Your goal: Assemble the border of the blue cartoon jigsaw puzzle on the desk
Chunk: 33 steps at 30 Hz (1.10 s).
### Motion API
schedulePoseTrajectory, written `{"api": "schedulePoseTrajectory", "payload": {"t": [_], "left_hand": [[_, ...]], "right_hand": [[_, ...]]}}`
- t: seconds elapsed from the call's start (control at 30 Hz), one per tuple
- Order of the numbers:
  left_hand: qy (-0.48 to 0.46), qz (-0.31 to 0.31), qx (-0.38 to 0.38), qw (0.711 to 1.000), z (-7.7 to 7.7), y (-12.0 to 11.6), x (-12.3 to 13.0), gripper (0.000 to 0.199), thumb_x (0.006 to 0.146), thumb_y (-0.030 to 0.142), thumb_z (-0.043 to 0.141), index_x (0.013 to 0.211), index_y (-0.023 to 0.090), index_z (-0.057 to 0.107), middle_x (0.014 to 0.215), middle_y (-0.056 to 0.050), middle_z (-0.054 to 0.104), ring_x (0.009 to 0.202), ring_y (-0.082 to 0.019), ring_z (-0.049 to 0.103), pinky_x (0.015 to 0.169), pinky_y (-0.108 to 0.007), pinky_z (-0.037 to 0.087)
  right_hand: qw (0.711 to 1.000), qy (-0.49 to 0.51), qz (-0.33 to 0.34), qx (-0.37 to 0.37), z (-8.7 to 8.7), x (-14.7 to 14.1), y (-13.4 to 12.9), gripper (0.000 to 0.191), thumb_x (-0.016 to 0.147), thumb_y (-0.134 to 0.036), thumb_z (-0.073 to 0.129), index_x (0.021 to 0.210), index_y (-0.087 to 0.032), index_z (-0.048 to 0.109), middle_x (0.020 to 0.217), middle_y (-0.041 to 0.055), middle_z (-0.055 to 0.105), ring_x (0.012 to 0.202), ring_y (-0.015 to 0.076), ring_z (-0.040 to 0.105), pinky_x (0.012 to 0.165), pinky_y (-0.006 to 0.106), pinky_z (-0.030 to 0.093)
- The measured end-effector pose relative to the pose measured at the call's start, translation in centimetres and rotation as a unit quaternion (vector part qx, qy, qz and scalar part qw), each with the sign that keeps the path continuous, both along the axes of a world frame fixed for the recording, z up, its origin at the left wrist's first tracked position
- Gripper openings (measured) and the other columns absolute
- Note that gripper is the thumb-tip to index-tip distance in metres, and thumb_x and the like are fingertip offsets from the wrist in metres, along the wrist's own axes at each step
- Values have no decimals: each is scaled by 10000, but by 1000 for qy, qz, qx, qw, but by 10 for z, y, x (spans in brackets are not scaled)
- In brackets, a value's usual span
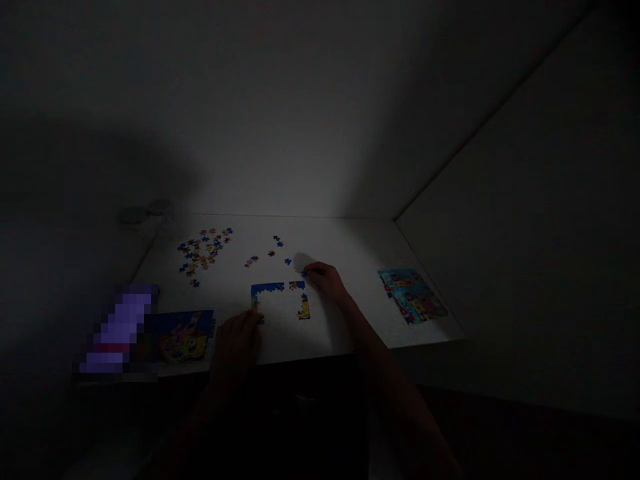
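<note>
A partly joined puzzle frame (270, 287) lies near the front edge of the white table, with blue pieces along its top and yellow ones at its right side. My right hand (325, 279) pinches a small blue puzzle piece (305, 273) just above the frame's top right corner. My left hand (239, 337) rests at the frame's lower left corner; its fingers are dim, and whether they hold anything is unclear. Several loose pieces (271, 253) lie beyond the frame.
Many loose pieces (203, 250) are spread at the back left. A picture sheet (185, 337) and a pixelated bright object (120, 330) lie at the front left. Another colourful puzzle (413, 295) lies at the right. Walls border the white table (350, 250).
</note>
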<state>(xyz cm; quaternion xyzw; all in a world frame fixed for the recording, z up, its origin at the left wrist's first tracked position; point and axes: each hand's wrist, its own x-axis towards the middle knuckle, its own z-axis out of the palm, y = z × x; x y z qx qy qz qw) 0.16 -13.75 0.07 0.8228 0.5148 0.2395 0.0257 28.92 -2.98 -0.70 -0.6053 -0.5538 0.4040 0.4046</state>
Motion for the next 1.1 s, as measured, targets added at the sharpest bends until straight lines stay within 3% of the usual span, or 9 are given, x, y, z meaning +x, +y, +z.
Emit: {"api": "schedulePoseTrajectory", "payload": {"t": [0.2, 0.4, 0.5, 0.63, 0.8, 1.0, 1.1], "left_hand": [[-7, 1, 12, 1000, -1, 0, 0, 314, 916, 155, 457, 1181, 203, 619, 1167, -101, 667, 1037, -271, 597, 898, -434, 464], [-3, 1, 6, 1000, 3, 0, 1, 298, 923, 156, 452, 1165, 211, 617, 1155, -93, 670, 1016, -269, 597, 878, -434, 466], [-6, 0, 6, 1000, 4, 0, 1, 308, 923, 152, 449, 1180, 200, 609, 1165, -97, 667, 1021, -270, 595, 879, -435, 465], [-7, 1, 10, 1000, 4, 0, 1, 316, 923, 145, 446, 1195, 199, 598, 1173, -95, 667, 1033, -265, 593, 885, -429, 459], [0, 4, 1, 1000, 3, 0, 1, 309, 921, 156, 463, 1194, 198, 602, 1162, -103, 668, 1026, -273, 595, 877, -433, 462], [7, -1, -11, 1000, 2, 0, 1, 304, 924, 165, 456, 1186, 198, 607, 1200, -107, 657, 1048, -272, 594, 910, -438, 461], [8, -2, -3, 1000, 1, 1, 0, 312, 924, 172, 455, 1196, 196, 606, 1211, -111, 653, 1043, -275, 599, 908, -443, 467]], "right_hand": [[996, -56, 76, 6, 7, -21, 29, 211, 798, -237, 591, 932, -189, 747, 864, 26, 745, 782, 176, 676, 744, 290, 513], [983, -132, 123, 25, 15, -44, 39, 168, 812, -191, 630, 916, -223, 758, 945, 25, 742, 834, 177, 673, 807, 291, 499], [978, -171, 114, 37, 17, -45, 40, 146, 836, -239, 645, 938, -240, 749, 980, 28, 726, 827, 171, 654, 809, 290, 489], [975, -213, 55, 40, 15, -36, 40, 232, 898, -312, 592, 1069, -205, 706, 1096, 89, 674, 904, 195, 632, 833, 321, 483], [955, -289, 38, 47, 10, -36, 38, 257, 857, -351, 667, 1079, -224, 699, 1104, 90, 642, 1000, 210, 611, 889, 317, 475], [980, -196, 31, 28, 7, -39, 41, 154, 787, -232, 693, 939, -217, 713, 1031, 77, 620, 971, 212, 593, 924, 343, 451], [987, -154, 43, 25, 7, -32, 42, 166, 739, -192, 694, 905, -202, 688, 962, 53, 627, 906, 196, 590, 869, 332, 460]]}}
